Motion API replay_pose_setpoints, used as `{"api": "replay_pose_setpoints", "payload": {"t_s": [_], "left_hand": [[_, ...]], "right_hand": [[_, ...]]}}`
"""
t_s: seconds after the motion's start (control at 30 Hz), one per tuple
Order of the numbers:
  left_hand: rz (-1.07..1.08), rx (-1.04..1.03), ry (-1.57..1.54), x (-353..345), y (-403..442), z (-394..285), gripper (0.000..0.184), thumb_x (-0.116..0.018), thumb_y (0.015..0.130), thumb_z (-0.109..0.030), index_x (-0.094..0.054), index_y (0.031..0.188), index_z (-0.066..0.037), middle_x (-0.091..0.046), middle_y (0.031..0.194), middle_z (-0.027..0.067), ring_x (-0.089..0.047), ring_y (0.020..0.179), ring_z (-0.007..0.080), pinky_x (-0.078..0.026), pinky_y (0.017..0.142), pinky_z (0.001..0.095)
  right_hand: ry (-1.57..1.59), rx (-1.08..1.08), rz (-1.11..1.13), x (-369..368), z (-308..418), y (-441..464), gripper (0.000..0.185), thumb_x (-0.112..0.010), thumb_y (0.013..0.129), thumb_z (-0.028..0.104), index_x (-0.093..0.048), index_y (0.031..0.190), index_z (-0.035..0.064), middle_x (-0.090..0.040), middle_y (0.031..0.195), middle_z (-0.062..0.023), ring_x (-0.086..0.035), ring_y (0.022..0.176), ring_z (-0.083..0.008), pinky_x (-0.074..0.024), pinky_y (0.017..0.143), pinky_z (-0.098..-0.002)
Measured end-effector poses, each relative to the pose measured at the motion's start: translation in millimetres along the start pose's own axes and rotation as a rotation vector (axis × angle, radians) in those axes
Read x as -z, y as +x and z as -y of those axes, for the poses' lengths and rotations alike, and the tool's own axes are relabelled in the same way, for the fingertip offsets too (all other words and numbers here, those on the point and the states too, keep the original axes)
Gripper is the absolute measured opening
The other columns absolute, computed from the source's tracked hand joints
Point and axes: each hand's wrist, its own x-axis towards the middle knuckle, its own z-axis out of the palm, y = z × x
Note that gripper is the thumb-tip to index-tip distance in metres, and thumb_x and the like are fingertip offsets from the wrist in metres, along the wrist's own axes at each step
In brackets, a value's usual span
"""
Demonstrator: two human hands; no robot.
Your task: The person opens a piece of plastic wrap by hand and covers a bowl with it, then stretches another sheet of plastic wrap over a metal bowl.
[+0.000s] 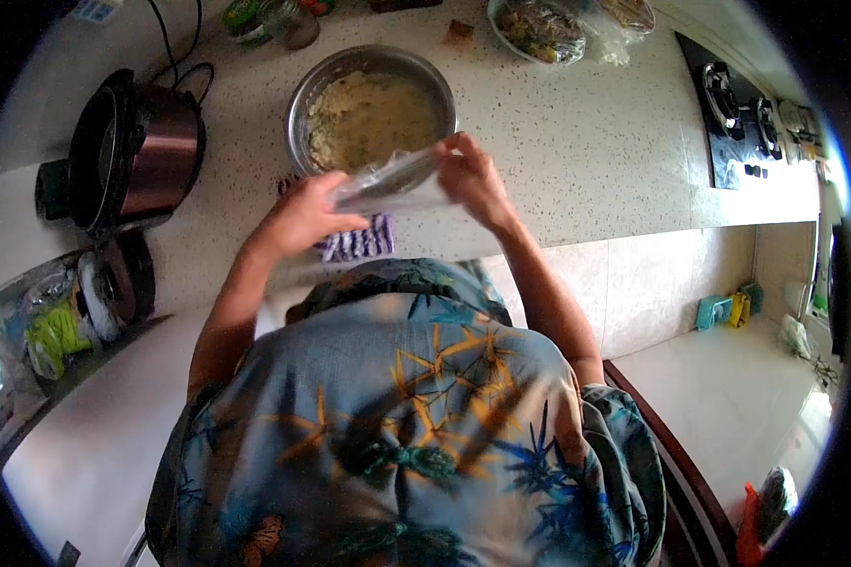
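Note:
A sheet of clear plastic film [402,189] is stretched between my two hands, over the near rim of a metal bowl; whether it is a bag or wrap I cannot tell. My left hand [303,217] grips its left end, thumb pointing inward. The right end is pinched in my right hand [473,184], which is slightly blurred. Behind the film, the steel bowl [301,94] holds a pale yellowish, lumpy mixture [373,113]. Below the film lies a purple-and-white striped cloth [361,238] at the counter's front edge, close to my left hand.
A multicooker with a brown-pink body [170,146] stands left on the speckled counter [577,142]. Jars [288,24] are at the back. A film-covered dish [539,28] sits back right. Farther right is a black gas hob [728,113]. Bags [57,331] lie at the left.

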Motion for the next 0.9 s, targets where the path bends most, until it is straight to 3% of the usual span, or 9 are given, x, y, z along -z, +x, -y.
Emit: {"api": "replay_pose_setpoints", "payload": {"t_s": [0.07, 0.23, 0.33, 0.43, 0.5, 0.6, 0.7, 0.9], "left_hand": [[0.115, 0.178, 0.248, 1, -2, 6, 0.03, -0.07, 0.074, -0.025, -0.059, 0.089, -0.001, -0.061, 0.08, 0.0101, -0.056, 0.069, 0.0146, -0.044, 0.06, 0.0319], [0.001, -0.077, 0.239, -3, -8, 8, 0.021, -0.063, 0.078, -0.019, -0.06, 0.085, 0.0, -0.058, 0.071, 0.0122, -0.055, 0.065, 0.0161, -0.043, 0.06, 0.0319], [0.031, 0.047, 0.166, -3, -11, 6, 0.021, -0.062, 0.08, -0.019, -0.06, 0.085, 0.001, -0.057, 0.078, 0.0124, -0.056, 0.069, 0.0183, -0.044, 0.063, 0.0319], [0.047, -0.059, 0.346, -4, -12, 4, 0.021, -0.062, 0.079, -0.019, -0.061, 0.087, 0.0, -0.055, 0.085, 0.0124, -0.057, 0.076, 0.0214, -0.045, 0.068, 0.0323], [0.006, -0.279, 0.328, -8, -13, 7, 0.021, -0.062, 0.079, -0.018, -0.061, 0.089, 0.001, -0.054, 0.089, 0.0114, -0.057, 0.082, 0.0223, -0.045, 0.072, 0.0329], [0.115, -0.173, 0.24, -9, -16, -4, 0.022, -0.062, 0.078, -0.016, -0.061, 0.09, 0.002, -0.055, 0.086, 0.0118, -0.058, 0.081, 0.0245, -0.046, 0.074, 0.0339], [0.214, -0.199, 0.296, -7, -14, 0, 0.022, -0.062, 0.077, -0.015, -0.06, 0.09, 0.002, -0.055, 0.087, 0.0134, -0.058, 0.082, 0.0275, -0.046, 0.074, 0.0353], [0.204, -0.226, 0.379, -11, -15, 4, 0.023, -0.062, 0.077, -0.019, -0.059, 0.087, 0.002, -0.056, 0.086, 0.0162, -0.058, 0.083, 0.0302, -0.046, 0.072, 0.0378]], "right_hand": [[-0.094, -0.011, 0.018, -2, 0, 0, 0.029, -0.047, 0.093, 0.03, -0.045, 0.098, 0.0019, -0.047, 0.058, -0.0018, -0.043, 0.049, -0.0094, -0.0362, 0.043, -0.0261], [-0.137, 0.025, 0.017, -1, -4, 4, 0.029, -0.047, 0.093, 0.03, -0.045, 0.098, 0.0014, -0.048, 0.057, -0.0035, -0.046, 0.049, -0.0107, -0.0385, 0.044, -0.028], [-0.164, 0.011, 0.022, -1, -6, 6, 0.029, -0.047, 0.093, 0.029, -0.046, 0.099, 0.0014, -0.049, 0.057, -0.005, -0.048, 0.049, -0.0114, -0.039, 0.044, -0.029], [-0.225, 0.004, 0.023, 2, -7, 7, 0.027, -0.048, 0.092, 0.028, -0.046, 0.099, 0.0015, -0.051, 0.059, -0.0077, -0.05, 0.05, -0.0129, -0.0402, 0.045, -0.0305], [-0.266, 0.008, 0.024, 3, -4, 6, 0.027, -0.048, 0.092, 0.027, -0.046, 0.099, 0.0016, -0.053, 0.061, -0.0095, -0.052, 0.051, -0.0141, -0.041, 0.046, -0.0315], [-0.289, 0.065, 0.052, 4, 1, 2, 0.025, -0.048, 0.092, 0.025, -0.046, 0.1, 0.0014, -0.057, 0.067, -0.0133, -0.055, 0.051, -0.0175, -0.0449, 0.049, -0.0333], [-0.339, 0.094, 0.065, 3, 5, 1, 0.025, -0.046, 0.093, 0.025, -0.046, 0.1, 0.0014, -0.06, 0.073, -0.0161, -0.059, 0.054, -0.0202, -0.0481, 0.053, -0.0347], [-0.477, 0.102, 0.117, 6, 5, 1, 0.027, -0.042, 0.093, 0.028, -0.045, 0.099, 0.0022, -0.061, 0.074, -0.0156, -0.062, 0.06, -0.0246, -0.049, 0.055, -0.0377]]}}
